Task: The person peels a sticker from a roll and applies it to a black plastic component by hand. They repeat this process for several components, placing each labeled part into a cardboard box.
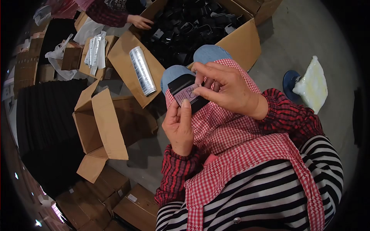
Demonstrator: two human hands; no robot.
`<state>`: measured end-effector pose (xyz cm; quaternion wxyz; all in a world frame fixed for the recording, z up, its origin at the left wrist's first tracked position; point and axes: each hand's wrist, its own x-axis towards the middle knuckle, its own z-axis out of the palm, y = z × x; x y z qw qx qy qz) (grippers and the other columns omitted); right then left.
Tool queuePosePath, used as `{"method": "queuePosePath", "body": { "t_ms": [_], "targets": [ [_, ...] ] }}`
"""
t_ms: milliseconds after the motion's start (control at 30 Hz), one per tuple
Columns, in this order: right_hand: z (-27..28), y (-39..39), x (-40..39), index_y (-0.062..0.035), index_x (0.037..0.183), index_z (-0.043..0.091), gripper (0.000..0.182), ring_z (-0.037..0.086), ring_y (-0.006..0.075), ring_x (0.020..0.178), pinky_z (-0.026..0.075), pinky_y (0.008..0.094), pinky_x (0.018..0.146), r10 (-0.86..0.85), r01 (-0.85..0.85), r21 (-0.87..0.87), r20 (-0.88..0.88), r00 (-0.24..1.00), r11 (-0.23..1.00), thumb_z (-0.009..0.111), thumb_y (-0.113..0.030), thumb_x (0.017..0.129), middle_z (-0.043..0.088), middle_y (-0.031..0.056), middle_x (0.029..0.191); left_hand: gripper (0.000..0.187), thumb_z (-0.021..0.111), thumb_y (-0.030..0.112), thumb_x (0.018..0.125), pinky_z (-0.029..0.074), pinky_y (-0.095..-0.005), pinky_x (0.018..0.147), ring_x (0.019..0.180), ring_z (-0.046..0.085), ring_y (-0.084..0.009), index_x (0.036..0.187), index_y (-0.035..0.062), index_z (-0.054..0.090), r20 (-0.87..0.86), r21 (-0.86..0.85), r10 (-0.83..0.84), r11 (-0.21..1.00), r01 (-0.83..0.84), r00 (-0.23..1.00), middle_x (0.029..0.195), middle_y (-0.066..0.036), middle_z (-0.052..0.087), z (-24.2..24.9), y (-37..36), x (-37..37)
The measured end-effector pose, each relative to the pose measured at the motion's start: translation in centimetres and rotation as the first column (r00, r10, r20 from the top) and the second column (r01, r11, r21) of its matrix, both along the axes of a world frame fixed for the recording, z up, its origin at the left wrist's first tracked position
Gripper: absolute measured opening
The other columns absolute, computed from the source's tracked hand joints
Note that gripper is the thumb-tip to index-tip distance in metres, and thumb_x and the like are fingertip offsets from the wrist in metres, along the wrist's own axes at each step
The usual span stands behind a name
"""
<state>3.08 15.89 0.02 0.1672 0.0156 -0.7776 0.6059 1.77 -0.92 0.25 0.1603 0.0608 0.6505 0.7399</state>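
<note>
A small flat black item [178, 83] with a pale printed label [186, 95] is held up above my knees. My left hand [179, 125] grips its near edge, the thumb lying on the label. My right hand [233, 86] is closed, thumb and fingertips pinched together at the label's upper right side. Whether those fingertips hold the label's edge or something smaller, I cannot make out. Beyond my knees, a large open carton [241, 44] contains many similar-looking black items [185, 29]. On its cardboard flap lies a silver strip [142, 71] with printed patches.
Another person's hand [139, 21] reaches to the large carton's left rim. More silver strips [95, 52] lie on a box at left. An open small carton [110, 121] stands left of me, above closed cartons [137, 206]. A plastic-wrapped blue stool [313, 84] is at right.
</note>
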Motion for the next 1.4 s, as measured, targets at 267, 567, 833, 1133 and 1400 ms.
{"method": "queuePosePath", "body": {
  "t_ms": [267, 567, 833, 1133, 1400],
  "targets": [
    [-0.5, 0.3, -0.4, -0.0022, 0.131, 0.046, 0.065, 0.055, 0.0048, 0.066, 0.047, 0.0159, 0.053, -0.062, 0.066, 0.027, -0.126, 0.990, 0.997, 0.072, 0.000, 0.072, 0.050, 0.0112, 0.116, 0.028, 0.051, 0.011, 0.095, 0.046, -0.0222, 0.081, 0.089, 0.058, -0.0096, 0.117, -0.0062, 0.054, -0.068, -0.042, 0.037, 0.998, -0.040, 0.997, 0.103, -0.006, 0.062, 0.1, 0.1, -0.2],
    [-1.2, 2.5, -1.1, 0.0016, 0.119, 0.052, 0.044, 0.059, 0.0127, 0.079, 0.048, 0.0221, 0.063, 0.030, -0.029, -0.162, 0.003, 1.000, 0.986, 0.065, -0.020, 0.083, 0.055, 0.0120, 0.102, 0.028, 0.051, 0.013, 0.095, 0.052, -0.0261, 0.080, 0.089, 0.061, -0.0130, 0.116, -0.0055, 0.055, -0.066, -0.041, 0.060, 0.997, -0.063, 0.996, 0.102, -0.008, 0.062, 0.2, -0.6, -0.8],
    [-1.6, -0.4, -1.4, 0.0004, 0.130, 0.045, 0.055, 0.052, 0.0177, 0.101, 0.042, 0.0281, 0.087, 0.181, -0.156, -0.210, 0.106, 0.978, 0.965, 0.065, -0.027, 0.086, 0.052, 0.0104, 0.110, 0.030, 0.052, 0.011, 0.094, 0.050, -0.0253, 0.081, 0.100, 0.058, -0.0129, 0.120, -0.0043, 0.052, 0.000, 0.088, -0.045, 0.995, 0.045, 0.999, 0.111, -0.009, 0.059, 0.1, -0.1, -0.6],
    [-1.8, -0.4, -1.9, 0.0027, 0.124, 0.051, 0.047, 0.051, 0.0185, 0.107, 0.042, 0.0281, 0.089, 0.199, -0.118, -0.477, 0.121, 0.973, 0.871, 0.052, -0.033, 0.094, 0.053, 0.0099, 0.113, 0.031, 0.053, 0.011, 0.094, 0.045, -0.0263, 0.089, 0.099, 0.058, -0.0135, 0.120, -0.0048, 0.051, 0.106, 0.176, -0.053, 0.984, 0.033, 0.993, 0.110, -0.009, 0.060, 0.4, 0.9, -1.2],
    [-2.1, -0.1, -2.1, 0.0021, 0.117, 0.055, 0.033, 0.050, 0.0216, 0.112, 0.039, 0.0314, 0.095, 0.169, -0.160, -0.192, 0.034, 0.985, 0.968, 0.055, -0.019, 0.092, 0.054, 0.0115, 0.116, 0.027, 0.051, 0.015, 0.095, 0.045, -0.0242, 0.084, 0.094, 0.056, -0.0096, 0.116, -0.0022, 0.057, 0.078, 0.066, -0.021, 0.998, 0.015, 0.997, 0.105, -0.004, 0.061, -0.8, 0.3, -2.1]
  ]
}}
